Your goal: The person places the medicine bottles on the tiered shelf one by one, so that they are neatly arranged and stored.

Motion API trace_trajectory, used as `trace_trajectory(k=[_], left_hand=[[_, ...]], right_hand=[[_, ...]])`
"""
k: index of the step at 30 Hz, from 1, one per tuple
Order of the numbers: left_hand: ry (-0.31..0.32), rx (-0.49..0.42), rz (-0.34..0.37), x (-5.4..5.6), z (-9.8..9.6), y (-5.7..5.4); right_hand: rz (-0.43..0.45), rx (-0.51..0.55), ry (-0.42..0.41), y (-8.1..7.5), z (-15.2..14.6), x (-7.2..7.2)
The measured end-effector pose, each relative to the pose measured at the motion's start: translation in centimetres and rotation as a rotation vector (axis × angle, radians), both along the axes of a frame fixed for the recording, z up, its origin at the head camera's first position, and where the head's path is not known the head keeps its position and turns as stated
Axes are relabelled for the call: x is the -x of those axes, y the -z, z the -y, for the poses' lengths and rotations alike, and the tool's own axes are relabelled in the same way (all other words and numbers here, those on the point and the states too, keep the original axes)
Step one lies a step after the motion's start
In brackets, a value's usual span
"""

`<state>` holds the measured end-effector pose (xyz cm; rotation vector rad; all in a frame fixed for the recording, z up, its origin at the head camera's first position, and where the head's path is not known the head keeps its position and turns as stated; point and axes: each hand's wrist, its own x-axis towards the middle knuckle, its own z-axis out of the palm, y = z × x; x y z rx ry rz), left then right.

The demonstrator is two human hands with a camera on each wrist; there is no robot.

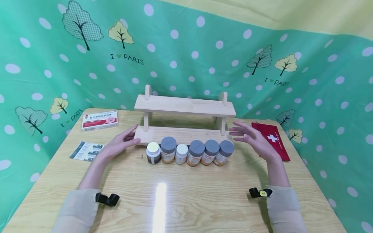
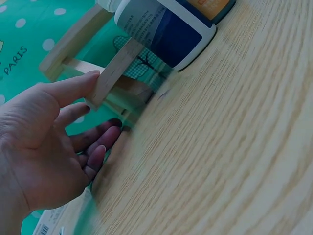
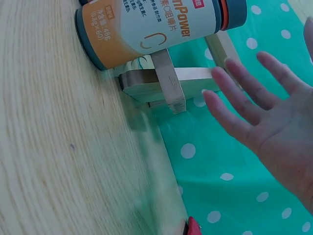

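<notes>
A two-tier wooden shelf [image 1: 185, 105] stands at the back of the table. Along its front is a row of several capped bottles [image 1: 196, 152], some with grey lids and others with white or cream lids. My left hand [image 1: 118, 145] is at the shelf's left end. Its thumb touches the end of the lower board [image 2: 105, 83], and the other fingers [image 2: 100, 156] bend loosely beside it. Off the shelf's right end, my right hand [image 1: 254, 139] has its fingers spread and holds nothing. Nearest to it is a grey-lidded bottle with an orange-and-white label [image 3: 156, 32].
At the left lie a white-and-red medicine box [image 1: 100, 120] and a flat printed packet [image 1: 86, 151]. A red pouch with a white cross [image 1: 272, 139] lies at the right. Behind the wooden table [image 1: 204, 200] hangs a green dotted cloth [image 1: 186, 42].
</notes>
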<state>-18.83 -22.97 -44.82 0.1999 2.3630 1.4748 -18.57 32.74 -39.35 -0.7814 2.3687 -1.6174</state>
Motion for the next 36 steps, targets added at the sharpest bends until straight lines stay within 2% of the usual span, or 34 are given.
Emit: trace_trajectory(k=[5, 14, 24, 36], left_hand=[[-0.005, -0.016, 0.023, 0.1, 0.1, 0.1], [-0.005, -0.006, 0.034, -0.1, 0.1, 0.2], [-0.017, -0.018, 0.037, 0.1, 0.0, 0.3], [-0.025, -0.021, 0.041, 0.2, 0.0, 0.5]], right_hand=[[0.039, -0.010, -0.098, 0.4, 0.1, -0.1], [0.106, -0.094, -0.146, 0.4, 0.7, -0.3], [0.076, -0.147, -0.178, 0.3, 1.1, -0.1], [0.057, -0.226, -0.157, 0.7, 1.6, 0.0]])
